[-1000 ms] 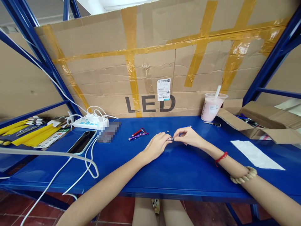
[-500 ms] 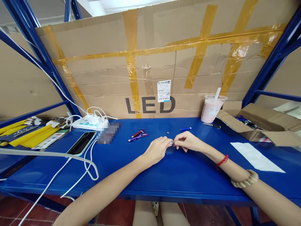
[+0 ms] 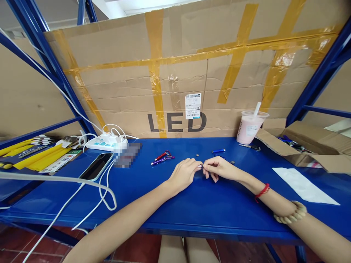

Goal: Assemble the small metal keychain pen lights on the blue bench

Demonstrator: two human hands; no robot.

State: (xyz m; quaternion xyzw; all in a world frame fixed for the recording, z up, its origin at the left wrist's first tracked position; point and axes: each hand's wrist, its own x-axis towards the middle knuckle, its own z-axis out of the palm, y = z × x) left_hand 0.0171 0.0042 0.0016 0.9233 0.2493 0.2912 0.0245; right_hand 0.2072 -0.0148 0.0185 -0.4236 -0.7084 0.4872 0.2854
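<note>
My left hand (image 3: 185,173) is closed round a small silvery piece (image 3: 200,166), of which only the end shows between the fingertips. Thumb and forefinger of my right hand (image 3: 219,168) pinch at that same end; what they grip is too small to name. Behind the hands lies a tiny round button cell (image 3: 197,155). A blue penlight (image 3: 218,151) rests beyond the right hand, and another small dark part (image 3: 232,162) shows beside its wrist. To the left, a purple penlight (image 3: 162,160) and a red one with a clip (image 3: 161,156) lie together.
A pink drink cup with straw (image 3: 250,128) stands at the back right, near an open carton (image 3: 309,146) and white paper (image 3: 304,185). On the left are a phone (image 3: 96,167), a power strip (image 3: 101,143) and white cables. Large cardboard (image 3: 123,95) backs the blue table (image 3: 192,215).
The view has shifted slightly. My right hand has turned a little and its lower fingers have spread downward, while its pinch stays at the left fingertips. The left hand holds almost still.
</note>
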